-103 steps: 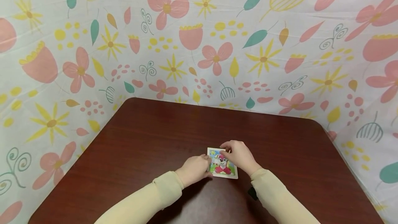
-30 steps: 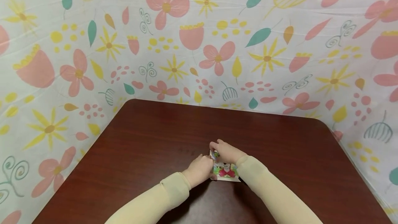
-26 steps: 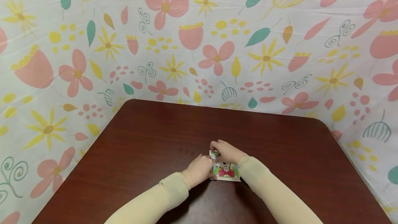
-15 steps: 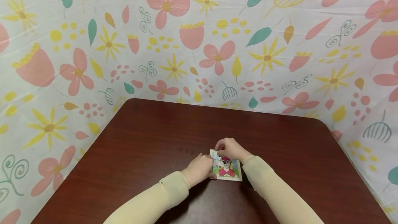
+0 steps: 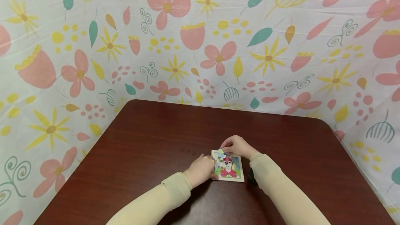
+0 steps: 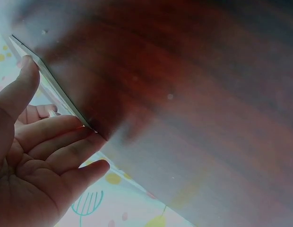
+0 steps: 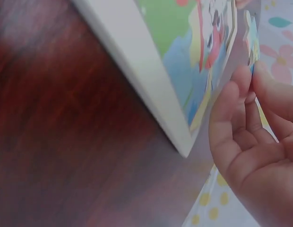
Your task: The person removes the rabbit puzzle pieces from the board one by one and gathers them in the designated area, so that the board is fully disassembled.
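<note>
A small jigsaw puzzle [image 5: 227, 173] in a pale frame lies on the table, its picture a pink-and-white cartoon animal on green and blue. My left hand [image 5: 200, 168] holds the frame's left side, thumb near the lower corner and fingers higher up. In the left wrist view, thumb and fingertips meet the frame's edge [image 6: 61, 92]. My right hand [image 5: 238, 146] pinches a light blue and yellow puzzle piece [image 7: 253, 38] between thumb and fingers. That piece stands raised and tilted over the puzzle's upper part, near the top edge. The right wrist view shows the frame's corner [image 7: 184, 146] beside this hand.
The dark reddish-brown table [image 5: 162, 131] spreads around the puzzle. A floral cloth [image 5: 200, 44] hangs behind it and along both sides. Something small and dark [image 5: 252, 177] shows beneath the right sleeve.
The puzzle's upper-left piece, in place at first, is now between my right fingers. That hand went to the upper-left corner, then back up and right with the piece. My left hand stays at the frame.
</note>
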`<state>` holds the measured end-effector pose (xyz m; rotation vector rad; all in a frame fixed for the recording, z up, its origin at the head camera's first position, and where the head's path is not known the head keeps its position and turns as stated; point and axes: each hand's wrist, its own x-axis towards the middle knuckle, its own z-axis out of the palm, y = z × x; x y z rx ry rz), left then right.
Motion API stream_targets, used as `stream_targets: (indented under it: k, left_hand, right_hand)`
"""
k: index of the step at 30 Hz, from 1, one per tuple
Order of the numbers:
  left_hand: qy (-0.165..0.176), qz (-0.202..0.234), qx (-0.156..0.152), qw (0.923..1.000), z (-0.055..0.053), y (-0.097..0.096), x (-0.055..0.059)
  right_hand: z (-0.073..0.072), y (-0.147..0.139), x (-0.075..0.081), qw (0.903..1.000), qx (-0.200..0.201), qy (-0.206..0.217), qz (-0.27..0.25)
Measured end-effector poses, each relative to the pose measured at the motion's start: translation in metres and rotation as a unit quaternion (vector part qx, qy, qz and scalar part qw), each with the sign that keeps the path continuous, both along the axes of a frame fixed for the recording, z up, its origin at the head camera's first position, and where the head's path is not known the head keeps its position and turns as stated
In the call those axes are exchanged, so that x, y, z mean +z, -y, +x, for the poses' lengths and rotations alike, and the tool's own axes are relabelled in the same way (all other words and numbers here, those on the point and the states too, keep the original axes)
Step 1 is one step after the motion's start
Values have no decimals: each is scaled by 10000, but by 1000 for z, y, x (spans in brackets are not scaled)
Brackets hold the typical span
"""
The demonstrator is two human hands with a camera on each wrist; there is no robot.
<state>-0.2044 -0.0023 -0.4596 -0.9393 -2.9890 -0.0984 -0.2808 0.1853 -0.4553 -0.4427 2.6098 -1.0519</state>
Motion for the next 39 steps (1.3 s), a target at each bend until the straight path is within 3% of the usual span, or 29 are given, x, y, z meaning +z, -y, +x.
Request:
stream_targets:
  k: [14, 27, 33, 39]
  left_hand:
    - [-163, -60, -85, 9998, -2, -1, 2]
    - [150, 256, 130, 9995, 1, -1, 2]
    - [-12, 204, 11, 9998, 3, -1, -4]
    - [-136, 81, -48, 9999, 4, 0, -2]
  right_hand:
    - [-4, -39, 11, 9993, 212, -101, 275]
    - [8, -74, 6, 9970, -232, -54, 739]
    - [12, -80, -1, 9960, -424, -85, 776]
    - [13, -79, -6, 9936, -617, -338, 884]
